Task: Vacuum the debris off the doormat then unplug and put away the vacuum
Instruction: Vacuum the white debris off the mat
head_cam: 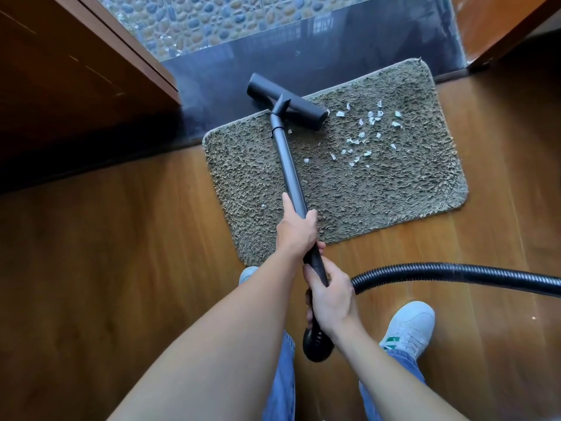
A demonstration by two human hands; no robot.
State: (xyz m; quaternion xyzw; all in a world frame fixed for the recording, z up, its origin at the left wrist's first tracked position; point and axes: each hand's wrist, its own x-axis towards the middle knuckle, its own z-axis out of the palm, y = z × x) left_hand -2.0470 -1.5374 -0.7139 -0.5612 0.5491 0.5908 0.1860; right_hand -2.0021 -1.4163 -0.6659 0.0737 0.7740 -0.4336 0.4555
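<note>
Nearest the camera, two bare forearms reach forward over blue denim jeans [280,387], with a white sneaker with green stripes [408,329] planted on the glossy brown wooden floor [121,238] to the right. A second pale shoe toe [247,274] shows just beside the near edge of the mat.

The right hand [329,300] is clenched around the black plastic handle end of the vacuum wand [317,338], whose rounded butt sticks out below the wrist. A black ribbed flexible hose [455,273] leaves the handle area and runs off to the right edge of the view, above the floor.

Just ahead, the left hand [296,230] is wrapped around the long dark grey metal wand tube [287,165], fingers closed over it. The tube slants up and slightly left across the mat.

The shaggy olive-brown rectangular doormat [379,189] lies on the floor, its far edge overlapping a dark grey stone threshold [273,65]. The wide black floor nozzle [287,101] rests at the mat's far left corner, partly on the mat and partly over the threshold. Small white scraps of debris [364,138] are scattered over the mat's far right half, to the right of the nozzle, with one stray bit near the left edge.

Beyond the threshold is a pebble-patterned ground [212,19], flanked by dark wooden panels [76,86].
</note>
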